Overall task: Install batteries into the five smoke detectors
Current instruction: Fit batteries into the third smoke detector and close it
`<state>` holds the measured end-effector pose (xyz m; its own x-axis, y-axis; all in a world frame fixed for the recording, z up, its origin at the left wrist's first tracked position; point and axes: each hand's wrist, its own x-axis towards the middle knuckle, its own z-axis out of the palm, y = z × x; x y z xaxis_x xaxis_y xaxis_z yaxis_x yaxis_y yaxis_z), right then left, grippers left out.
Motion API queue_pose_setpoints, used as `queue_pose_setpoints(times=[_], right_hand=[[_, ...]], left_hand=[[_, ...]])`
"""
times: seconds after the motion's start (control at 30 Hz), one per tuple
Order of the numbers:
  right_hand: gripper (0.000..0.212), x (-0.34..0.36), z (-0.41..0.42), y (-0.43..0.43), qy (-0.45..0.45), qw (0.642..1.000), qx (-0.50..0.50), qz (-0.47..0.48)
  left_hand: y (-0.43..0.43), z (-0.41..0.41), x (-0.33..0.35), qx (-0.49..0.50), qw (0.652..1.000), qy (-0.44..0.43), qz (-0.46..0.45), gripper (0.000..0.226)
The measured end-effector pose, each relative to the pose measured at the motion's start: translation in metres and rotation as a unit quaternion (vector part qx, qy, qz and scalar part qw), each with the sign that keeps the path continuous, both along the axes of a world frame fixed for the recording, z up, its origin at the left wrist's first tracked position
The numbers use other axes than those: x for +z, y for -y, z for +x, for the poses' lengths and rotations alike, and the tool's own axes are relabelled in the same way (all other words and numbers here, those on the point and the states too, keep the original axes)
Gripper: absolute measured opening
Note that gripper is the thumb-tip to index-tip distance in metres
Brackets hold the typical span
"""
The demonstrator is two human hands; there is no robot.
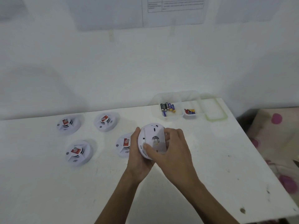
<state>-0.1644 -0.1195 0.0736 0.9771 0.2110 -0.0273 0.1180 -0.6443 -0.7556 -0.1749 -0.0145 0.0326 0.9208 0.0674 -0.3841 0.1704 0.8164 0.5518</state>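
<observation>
In the head view, the left hand [137, 153] and right hand [172, 148] are gripping the smoke detector [153, 135] above the table [210, 152], fingers [176, 131] curled round it, back upward. Forcing the cover is risking a snapped tab, or a drop onto the neighbouring detector [123, 145].

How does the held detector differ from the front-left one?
The held detector is tilted off the table, gripped by left hand and right hand; the front-left detector lies flat, untouched. The held one shows its back with a round label; the front-left one shows vents and a red tag. Both are round, white.
</observation>
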Motion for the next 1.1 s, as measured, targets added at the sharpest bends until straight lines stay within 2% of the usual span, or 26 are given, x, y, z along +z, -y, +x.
queue_pose_setpoints(times=[0.4,0.67,0.93,1.0,1.1], right_hand=[[0.07,0.008,0.015,-0.001,0.001,1.0,0.023,0.007],[0.069,0.012,0.019,-0.008,0.002,0.999,0.052,0.013],[0.07,0.016,0.021,-0.008,0.03,0.995,0.091,-0.016],[0.07,0.017,0.018,-0.007,0.038,0.994,0.099,-0.023],[0.072,0.017,0.014,-0.005,0.011,0.995,0.092,-0.04]], left_hand=[[0.007,0.009,-0.005,0.037,0.999,0.022,0.001,0.071],[-0.001,0.011,-0.01,0.056,0.997,0.037,0.042,0.049],[-0.004,0.009,-0.013,0.05,0.993,0.056,0.09,0.06],[-0.002,0.006,-0.013,0.055,0.992,0.07,0.088,0.045],[0.002,0.007,-0.016,0.058,0.991,0.083,0.085,0.054]])
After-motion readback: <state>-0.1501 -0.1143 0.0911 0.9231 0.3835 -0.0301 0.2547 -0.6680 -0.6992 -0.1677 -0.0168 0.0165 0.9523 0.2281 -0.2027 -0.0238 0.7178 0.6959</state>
